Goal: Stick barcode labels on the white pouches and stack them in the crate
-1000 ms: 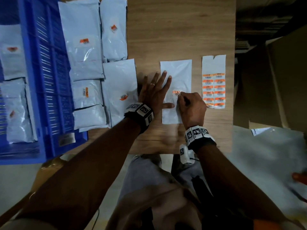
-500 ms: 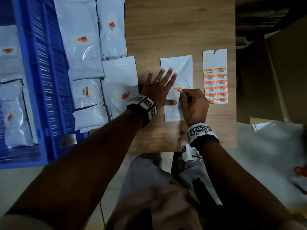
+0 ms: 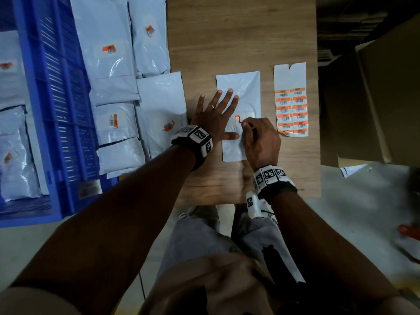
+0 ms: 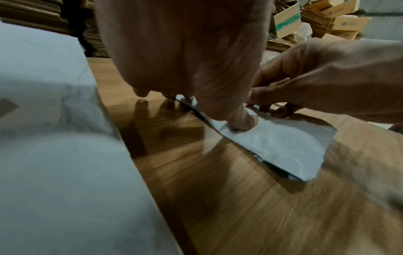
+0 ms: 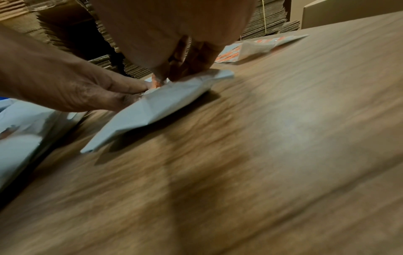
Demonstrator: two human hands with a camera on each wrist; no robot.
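Note:
A white pouch lies flat on the wooden table. My left hand rests spread on its left part, fingers straight, thumb pressing the pouch. My right hand pinches an orange barcode label whose free end curls up off the pouch; the label shows at the fingertips over the pouch in the right wrist view. The label sheet lies to the right. The blue crate stands at the left with pouches inside.
Several labelled pouches lie between the crate and my left hand, the nearest beside my wrist. A large cardboard box stands off the table's right edge. Flattened cartons are piled beyond the far edge.
The label lay flatter under my right fingertips before; now its end curls up off the pouch. Both hands stay on the pouch.

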